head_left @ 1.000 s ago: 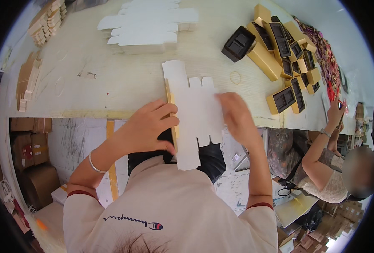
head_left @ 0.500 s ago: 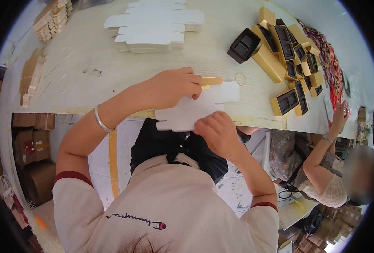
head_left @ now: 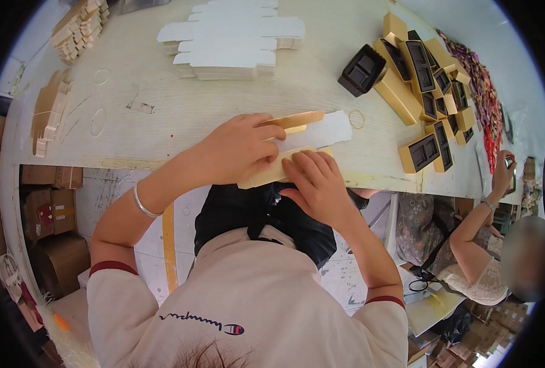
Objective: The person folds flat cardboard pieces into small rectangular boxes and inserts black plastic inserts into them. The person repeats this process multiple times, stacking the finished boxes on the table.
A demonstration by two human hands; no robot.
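Note:
A cardboard box blank (head_left: 337, 127), white inside and gold outside, lies at the table's near edge with its long sides partly folded up. My left hand (head_left: 242, 147) is closed round its left part, fingers bent over the raised far side. On the near side, which is folded inward with its gold face up, my right hand (head_left: 316, 186) grips the panel, fingers on top and thumb toward me. The left end of the blank is partly hidden under my left hand.
A stack of flat white blanks (head_left: 229, 43) lies beyond my hands. Gold boxes with black trays (head_left: 418, 152) are heaped at the right, beside a loose black tray (head_left: 361, 70). Flat gold blanks (head_left: 50, 116) lie far left. A person (head_left: 475, 251) sits at the right, hand raised.
The near side of the blank has been folded up and over, so its gold face now shows. My left hand has shifted slightly left and down; my right fingers have moved onto the folded panel.

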